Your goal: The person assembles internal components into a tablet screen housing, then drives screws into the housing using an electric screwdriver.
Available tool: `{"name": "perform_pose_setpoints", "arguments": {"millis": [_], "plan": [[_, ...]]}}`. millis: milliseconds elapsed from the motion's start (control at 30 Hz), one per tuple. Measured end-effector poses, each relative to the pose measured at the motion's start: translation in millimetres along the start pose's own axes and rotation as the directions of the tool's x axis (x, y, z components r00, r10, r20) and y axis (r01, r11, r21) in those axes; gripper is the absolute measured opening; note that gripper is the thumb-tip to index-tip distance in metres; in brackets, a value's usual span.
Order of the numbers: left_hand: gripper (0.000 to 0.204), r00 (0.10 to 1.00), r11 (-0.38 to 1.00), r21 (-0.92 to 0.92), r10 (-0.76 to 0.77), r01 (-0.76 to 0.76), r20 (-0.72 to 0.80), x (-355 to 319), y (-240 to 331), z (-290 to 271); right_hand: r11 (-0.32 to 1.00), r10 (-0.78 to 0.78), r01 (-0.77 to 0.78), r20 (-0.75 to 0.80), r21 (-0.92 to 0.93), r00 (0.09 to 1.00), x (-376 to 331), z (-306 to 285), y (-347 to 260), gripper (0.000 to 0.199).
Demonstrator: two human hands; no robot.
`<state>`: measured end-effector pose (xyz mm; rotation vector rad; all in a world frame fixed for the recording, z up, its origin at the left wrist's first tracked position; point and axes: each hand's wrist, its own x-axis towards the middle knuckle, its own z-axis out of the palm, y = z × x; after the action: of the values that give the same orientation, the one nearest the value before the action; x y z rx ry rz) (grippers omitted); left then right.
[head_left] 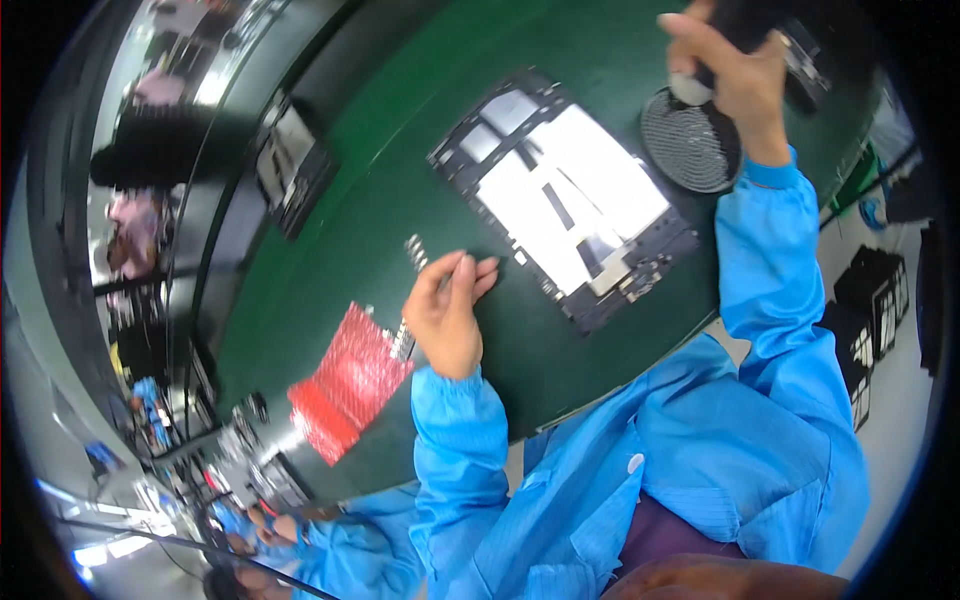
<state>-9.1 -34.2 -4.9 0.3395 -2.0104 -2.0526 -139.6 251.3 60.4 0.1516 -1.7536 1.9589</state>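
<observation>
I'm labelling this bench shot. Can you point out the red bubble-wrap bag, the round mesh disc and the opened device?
red bubble-wrap bag [345,385], head view, middle of the bag.
round mesh disc [685,145], head view, bare mesh left of the wrist.
opened device [565,205], head view, white central panel.

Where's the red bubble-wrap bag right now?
In the head view the red bubble-wrap bag lies on the green mat, lower left, just left of the left hand.

We cannot tell what our left hand [447,312] pinches — it is too small. The dark tool [745,22] in our right hand [735,75] is cut off by the top edge — its tip hidden behind the fingers. Small parts [415,250] just beyond our left hand blur together.
</observation>
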Motion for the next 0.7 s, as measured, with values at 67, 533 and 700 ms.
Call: {"name": "perform_pose_setpoints", "arguments": {"millis": [67, 533, 700], "plan": [[0.013, 0.960, 0.951, -0.156, -0.251, 0.268, 0.121, 7.4, 1.3, -6.7, 0.994, -0.071, 0.067, 0.040, 0.085, 0.997, -1.4, 3.8, 2.9, 0.035], [0.022, 0.871, 0.904, -0.211, -0.261, 0.372, 0.417, 27.4, 1.4, -22.5, 0.949, -0.286, 0.227, 0.289, 0.220, 0.914, -13.9, 23.9, -3.2, 0.033], [0.019, 0.946, 0.976, 0.130, -0.204, 0.176, 0.251, 42.4, 19.6, -8.8, 0.033, -0.598, -0.170, 0.156, 0.985, 0.787, -7.7, 88.1, 16.0, 0.036]]}}
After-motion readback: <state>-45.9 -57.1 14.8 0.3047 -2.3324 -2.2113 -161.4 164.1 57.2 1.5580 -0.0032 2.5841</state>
